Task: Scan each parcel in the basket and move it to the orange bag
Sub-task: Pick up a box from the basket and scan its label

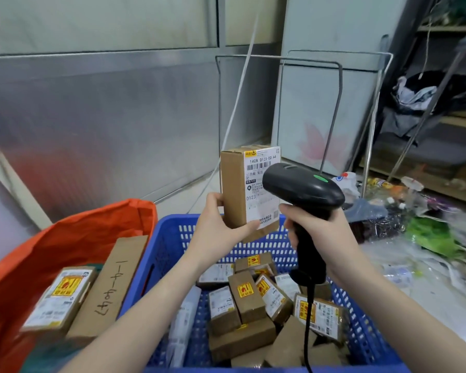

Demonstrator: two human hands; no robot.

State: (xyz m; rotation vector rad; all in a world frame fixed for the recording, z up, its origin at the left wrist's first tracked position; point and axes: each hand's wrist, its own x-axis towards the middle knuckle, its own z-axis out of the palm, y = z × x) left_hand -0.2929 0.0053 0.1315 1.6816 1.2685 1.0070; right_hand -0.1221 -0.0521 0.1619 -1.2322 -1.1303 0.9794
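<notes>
My left hand (pixel 221 227) grips a small cardboard parcel (pixel 237 189) upright above the blue basket (pixel 170 238), its white shipping label facing me. My right hand (pixel 318 224) holds a black barcode scanner (pixel 301 187) by its handle, the head right in front of the label and covering part of it. A green light shows on top of the scanner. Several small brown parcels (pixel 253 305) with yellow stickers lie in the basket. The orange bag (pixel 73 238) stands open at the left and holds a long brown box (pixel 111 286) and a labelled parcel (pixel 62 297).
A wire rack frame (pixel 280 59) stands behind the basket against a grey panelled wall. Plastic wrap, bottles and green litter (pixel 428 232) cover the floor at the right. Wooden shelves (pixel 457 122) with bundled bags stand at the far right. The scanner cable (pixel 307 332) hangs down over the basket.
</notes>
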